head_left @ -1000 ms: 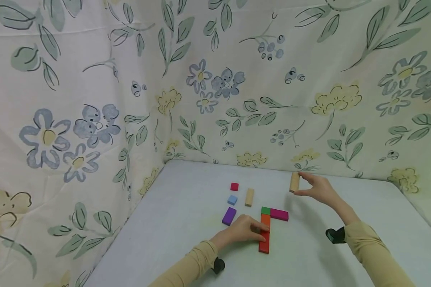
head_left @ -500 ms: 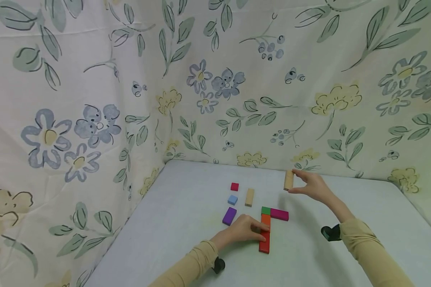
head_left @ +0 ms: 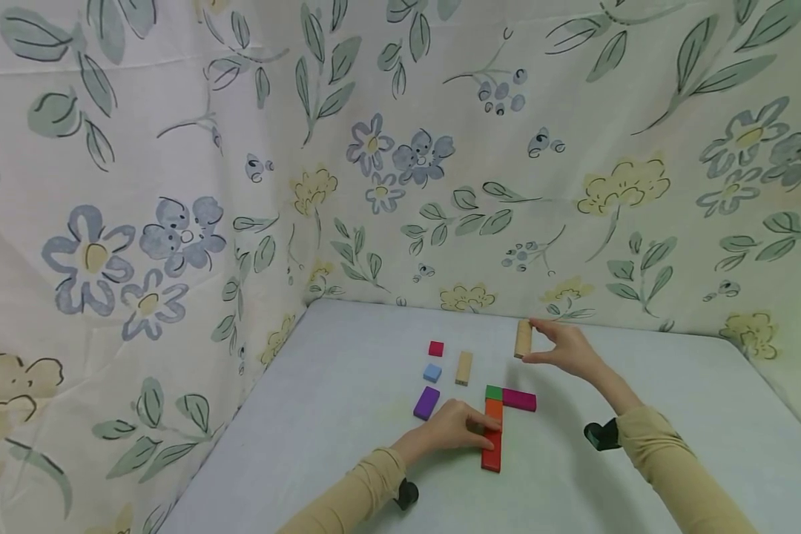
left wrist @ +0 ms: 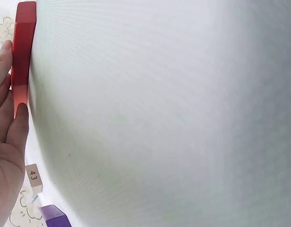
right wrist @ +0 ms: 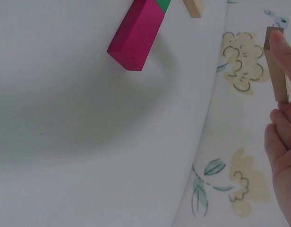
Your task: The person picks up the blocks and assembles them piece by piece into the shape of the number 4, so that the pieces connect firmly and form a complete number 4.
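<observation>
With twelve o'clock as far from the person: leftmost, the purple block [head_left: 426,403] lies turned to one o'clock. Just beyond it is the blue block [head_left: 432,372], and at twelve o'clock from that, the red cube [head_left: 436,348]. These stand loose with gaps between, probably so that each can be picked easily.

The left hand [head_left: 450,426], at about five o'clock from the purple block, touches the row where the red block [head_left: 492,456] meets the orange block [head_left: 493,409], I think to keep them from sliding. Whether it pinches or only rests there, I cannot tell, because its fingertips are partly hidden.

At twelve o'clock from this hand lies the tan block [head_left: 463,368], apart from the row. The green block [head_left: 494,392] closes the row's twelve o'clock end, and the magenta block [head_left: 519,400] touches it, pointing to about three, so a corner is formed.

Rightmost, the right hand [head_left: 567,348] grasps the held block [head_left: 523,339] by its two ends, above the table [head_left: 367,348], at twelve o'clock from the magenta block. Such a grip seems chosen to leave its long sides free.
</observation>
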Demonstrator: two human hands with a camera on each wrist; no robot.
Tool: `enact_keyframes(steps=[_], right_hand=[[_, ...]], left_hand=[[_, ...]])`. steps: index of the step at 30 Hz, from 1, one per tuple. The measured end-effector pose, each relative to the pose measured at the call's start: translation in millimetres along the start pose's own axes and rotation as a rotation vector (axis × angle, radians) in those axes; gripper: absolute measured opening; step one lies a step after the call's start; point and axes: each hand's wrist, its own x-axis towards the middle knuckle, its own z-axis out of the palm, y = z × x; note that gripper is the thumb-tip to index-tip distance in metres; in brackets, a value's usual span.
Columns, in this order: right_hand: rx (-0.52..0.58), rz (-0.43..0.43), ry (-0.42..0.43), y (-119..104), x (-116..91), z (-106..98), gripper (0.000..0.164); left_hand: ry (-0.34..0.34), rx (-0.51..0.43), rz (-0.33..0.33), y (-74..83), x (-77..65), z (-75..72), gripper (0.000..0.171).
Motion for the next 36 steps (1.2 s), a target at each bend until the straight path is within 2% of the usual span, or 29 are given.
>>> enact_keyframes(steps=[10, 18, 26, 32, 36], right_hand=[[0.037, 0.011, -0.017, -9, 4, 17, 0.079], [0.033, -0.001, -0.008, -10, 5, 22, 0.08], [0.051, -0.008, -0.031, -10, 5, 33, 0.077], [0.057, 0.004, -0.037, -7, 5, 43, 0.076], [0.045, -0.004, -0.025, -6, 3, 49, 0.074]], left_hand=[[-0.005, -0.003, -0.007, 1.4, -1.3, -1.4, 0.034], [-0.012, -0.003, 0.004, 0.3, -0.8, -1.8, 0.034], [-0.016, -0.024, -0.005, 2.2, -1.3, -1.8, 0.034], [0.002, 0.008, 0.022, 4.2, -2.2, -3.2, 0.033], [0.001, -0.003, 0.024, 2.7, -2.2, -2.4, 0.033]])
